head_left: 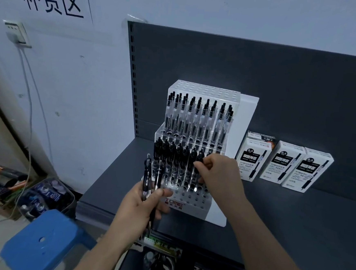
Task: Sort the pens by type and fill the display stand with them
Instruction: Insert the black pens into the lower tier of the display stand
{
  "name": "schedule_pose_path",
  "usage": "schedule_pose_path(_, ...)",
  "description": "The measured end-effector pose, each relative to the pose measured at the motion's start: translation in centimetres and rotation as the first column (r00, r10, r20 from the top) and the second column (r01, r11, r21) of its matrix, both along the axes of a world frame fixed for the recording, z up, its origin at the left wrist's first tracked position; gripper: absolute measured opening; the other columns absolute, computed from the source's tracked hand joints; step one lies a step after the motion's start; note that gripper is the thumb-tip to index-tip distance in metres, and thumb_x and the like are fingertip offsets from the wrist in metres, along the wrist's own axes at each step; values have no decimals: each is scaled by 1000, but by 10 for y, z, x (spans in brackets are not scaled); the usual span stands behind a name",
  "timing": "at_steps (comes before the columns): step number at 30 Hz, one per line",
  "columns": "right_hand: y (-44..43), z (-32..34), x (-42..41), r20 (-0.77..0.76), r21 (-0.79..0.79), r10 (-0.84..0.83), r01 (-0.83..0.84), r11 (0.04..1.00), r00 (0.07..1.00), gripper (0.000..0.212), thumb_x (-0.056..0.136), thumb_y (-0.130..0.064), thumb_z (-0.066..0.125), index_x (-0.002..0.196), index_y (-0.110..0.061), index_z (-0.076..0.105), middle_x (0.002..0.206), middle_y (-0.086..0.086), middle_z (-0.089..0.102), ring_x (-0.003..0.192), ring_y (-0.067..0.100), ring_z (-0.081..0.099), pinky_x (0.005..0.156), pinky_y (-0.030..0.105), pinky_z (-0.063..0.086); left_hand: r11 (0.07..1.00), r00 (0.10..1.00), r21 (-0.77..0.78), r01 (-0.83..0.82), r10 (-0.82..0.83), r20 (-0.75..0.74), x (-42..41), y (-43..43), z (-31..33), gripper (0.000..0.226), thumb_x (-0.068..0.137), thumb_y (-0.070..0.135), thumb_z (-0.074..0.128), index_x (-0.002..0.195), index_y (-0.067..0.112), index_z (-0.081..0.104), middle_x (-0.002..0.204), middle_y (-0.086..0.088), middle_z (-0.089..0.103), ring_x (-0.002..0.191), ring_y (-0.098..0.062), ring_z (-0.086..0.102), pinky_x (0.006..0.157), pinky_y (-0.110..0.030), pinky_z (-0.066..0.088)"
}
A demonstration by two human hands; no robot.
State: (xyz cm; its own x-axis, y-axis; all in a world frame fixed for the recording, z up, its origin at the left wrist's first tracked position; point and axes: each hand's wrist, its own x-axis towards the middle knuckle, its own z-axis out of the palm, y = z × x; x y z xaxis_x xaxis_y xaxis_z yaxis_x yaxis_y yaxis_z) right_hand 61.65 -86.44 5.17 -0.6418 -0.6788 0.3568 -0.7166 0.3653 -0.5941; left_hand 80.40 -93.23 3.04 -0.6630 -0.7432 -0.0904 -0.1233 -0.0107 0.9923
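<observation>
Three white cardboard pen boxes (283,162) stand on the dark grey shelf (294,218), just right of the clear acrylic tiered display stand (191,201). The upper row of the stand holds clear-barrelled pens with black clips (197,119); the middle row holds black-topped pens (171,153). The left hand (144,204) grips a small bunch of black-grip click pens (148,173) upright at the stand's front left corner. The right hand (220,176) has its fingertips pinched on one black pen top (199,158) near the right end of the middle row.

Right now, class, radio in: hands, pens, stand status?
Left hand grips spare pens. Right hand pinches black pen in display stand. Front holes unfilled; nothing in the way.
</observation>
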Motion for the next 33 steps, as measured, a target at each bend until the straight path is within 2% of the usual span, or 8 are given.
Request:
schedule_pose_path(6, 7, 2, 3, 69, 114, -17, 9, 993, 997, 33, 88, -41, 66, 72, -12, 68, 59, 1, 67, 58, 14, 67, 67, 35, 58, 994, 1000, 111, 17, -16, -14, -2, 5, 7, 24, 94, 29, 53, 101, 7, 61, 89, -7, 75, 57, -20, 65, 53, -30, 52)
schedule_pose_path(9, 17, 6, 17, 248, 79, 38, -59, 995, 968, 32, 85, -48, 66, 74, -18, 70, 60, -4, 66, 54, 7, 62, 59, 27, 56, 992, 998, 108, 62, -61, -16, -7, 11, 9, 25, 94, 30, 53, 100, 7, 62, 87, -9, 75, 52, -16, 60, 52, -32, 45)
schedule_pose_path(14, 27, 14, 31, 559, -120, 234, -201, 972, 796, 10, 92, -21, 63, 88, -22, 72, 56, -3, 61, 45, 4, 49, 48, 18, 44, 985, 994, 139, 104, -100, -33, -16, 15, 10, 27, 93, 30, 55, 101, 5, 61, 84, -11, 74, 51, -16, 60, 48, -29, 45)
schedule_pose_path(21, 39, 21, 22, 618, -196, 215, -117, 974, 757, 2, 85, -12, 71, 85, -14, 70, 61, 2, 71, 50, 11, 61, 53, 23, 52, 982, 993, 164, 96, -82, -89, -23, 16, 1, 25, 94, 23, 54, 104, 1, 64, 89, -13, 74, 76, -22, 71, 64, -25, 57)
schedule_pose_path(24, 49, 30, 6, 573, -328, 163, 43, 944, 803, 6, 85, -7, 70, 90, -5, 71, 64, 4, 72, 56, 12, 67, 55, 20, 55, 999, 998, 31, 45, -43, -47, -17, 9, -1, 23, 98, 26, 48, 109, 16, 64, 89, 0, 75, 79, -14, 71, 71, -27, 59)
schedule_pose_path(27, 52, 35, -6, 412, -410, 47, 139, 901, 910, 7, 84, -11, 72, 91, -8, 71, 68, 3, 72, 63, 16, 71, 63, 25, 58, 999, 1000, -37, -3, 3, 4, -9, 1, -2, 19, 99, 35, 41, 101, 25, 58, 61, 3, 57, 45, -9, 47, 43, -24, 39)
schedule_pose_path(29, 48, 33, -7, 295, -395, -20, 141, 908, 955, 7, 84, -15, 73, 90, -14, 70, 73, -2, 72, 67, 12, 71, 67, 26, 58, 998, 999, 33, -49, 48, 10, -8, -1, -3, 18, 101, 32, 40, 89, 20, 46, 61, 3, 42, 43, -7, 33, 42, -24, 27)
schedule_pose_path(33, 39, 27, -2, 99, -253, -57, 81, 964, 993, 9, 86, -22, 71, 90, -13, 72, 73, -7, 70, 70, 6, 67, 69, 24, 56, 996, 999, 76, -45, 44, 7, -8, -1, -3, 14, 99, 14, 36, 85, 12, 37, 65, -3, 42, 44, -9, 28, 41, -25, 24)
